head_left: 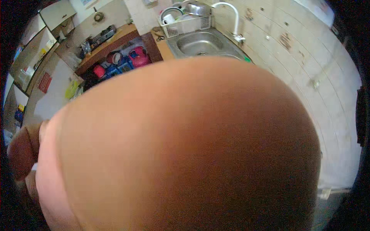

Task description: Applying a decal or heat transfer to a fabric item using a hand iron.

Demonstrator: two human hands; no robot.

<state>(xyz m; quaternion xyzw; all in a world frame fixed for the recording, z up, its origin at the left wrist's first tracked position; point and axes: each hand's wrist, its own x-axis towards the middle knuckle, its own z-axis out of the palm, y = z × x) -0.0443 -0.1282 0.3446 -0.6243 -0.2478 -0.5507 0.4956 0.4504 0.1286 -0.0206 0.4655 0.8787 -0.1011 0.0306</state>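
Note:
A blurred, bare part of a hand (pixel 185 146) fills the middle and bottom of the head view, very close up. I cannot tell whether it belongs to my left or my right hand. Its right side lies in dark shadow, and a pinker band runs down its left side. Beyond that band, at the far left rim, part of some fingers (pixel 24 154) shows, seeming bent. Whether they belong to the same hand is unclear. Nothing held can be made out, and whatever lies behind the hand is hidden.
Beyond the hand is a steel sink (pixel 200 43) with a white tap (pixel 236 19). A white dish rack (pixel 187 26) holding dishes and a metal pot (pixel 198 8) stands behind it. Scissors (pixel 159 37) lie beside the sink. Shelves (pixel 32 59) stand left; a tiled wall (pixel 293 50) rises right.

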